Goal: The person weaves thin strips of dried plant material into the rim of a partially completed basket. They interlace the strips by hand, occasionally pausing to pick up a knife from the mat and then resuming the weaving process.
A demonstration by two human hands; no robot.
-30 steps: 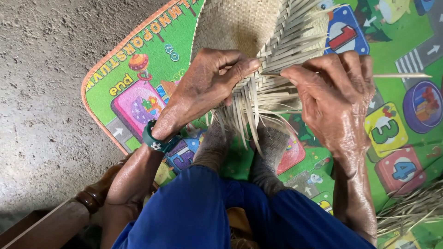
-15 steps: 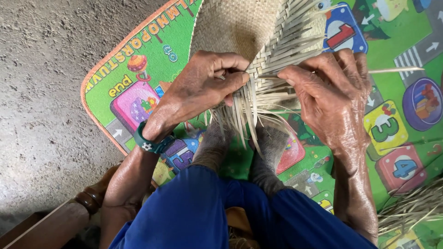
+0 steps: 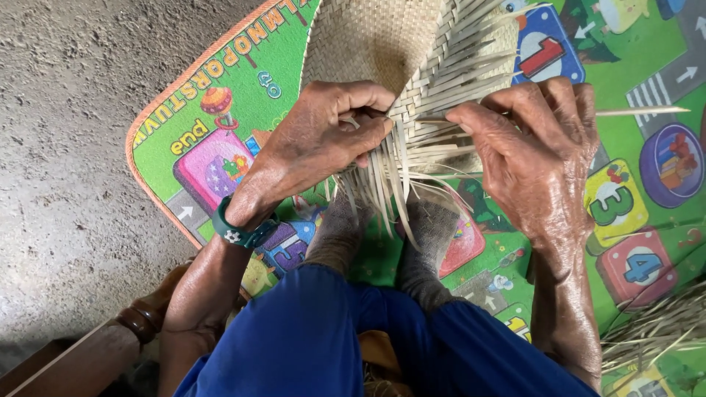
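A pale woven straw mat [image 3: 368,40] lies across a colourful play mat, with loose unwoven strips [image 3: 397,180] fanning toward me. My left hand [image 3: 316,143] presses on the woven edge, its fingers pinched on strips at the weave's edge. A green band sits on that wrist [image 3: 243,231]. My right hand [image 3: 537,158] grips strips on the right side of the weave, fingers curled over them. A single strip [image 3: 640,112] sticks out to the right past that hand. My feet hold the loose ends down under my blue trouser legs [image 3: 368,338].
The green play mat [image 3: 220,110] with an orange border covers the ground on the right. Bare grey concrete floor [image 3: 73,147] fills the left. A bundle of loose straw [image 3: 654,331] lies at the lower right. A brown wooden piece [image 3: 81,353] shows at the lower left.
My left hand has curled its fingers tighter on the strips at the weave's edge. My right hand has shifted slightly up along the strips.
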